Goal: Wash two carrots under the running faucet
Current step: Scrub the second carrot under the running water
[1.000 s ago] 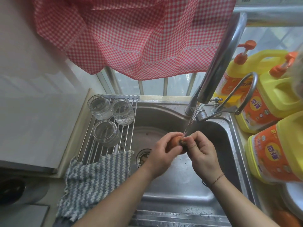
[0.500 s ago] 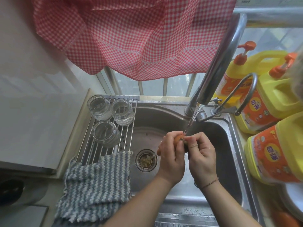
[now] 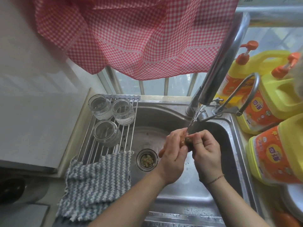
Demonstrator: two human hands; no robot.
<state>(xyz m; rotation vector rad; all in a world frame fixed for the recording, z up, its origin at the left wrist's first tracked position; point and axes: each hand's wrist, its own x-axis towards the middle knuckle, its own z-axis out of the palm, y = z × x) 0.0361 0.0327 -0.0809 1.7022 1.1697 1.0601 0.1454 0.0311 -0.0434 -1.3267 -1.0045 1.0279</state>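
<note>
1. The carrot [image 3: 185, 139] is held over the sink [image 3: 213, 190], its upper end directly in the stream falling from the faucet [image 3: 224, 58], so that the run-off drains into the basin.
2. The left hand [image 3: 173, 154] has its fingers curled round the body of the carrot; an orange tip [image 3: 161, 151] shows below the palm, towards the drain strainer [image 3: 146, 159].
3. The right hand [image 3: 205, 151] pinches the wet upper end with bent fingers, apparently rubbing it under the water while the other hand steadies it.
4. Only one carrot is seen in the hands. An orange shape [image 3: 283, 217] at the lower right edge may be the second carrot; this cannot be confirmed.
5. Three glass jars [image 3: 113, 118] stand on a wire rack [image 3: 105, 149] laid across the left of the sink, presumably to drip dry; a striped cloth [image 3: 96, 184] hangs over its near end.
6. Yellow pump bottles [image 3: 278, 99] stand right of the faucet, within reach. Their orange labels carry printed characters too blurred to read.
7. A red checked curtain [image 3: 139, 35] hangs above.
</note>
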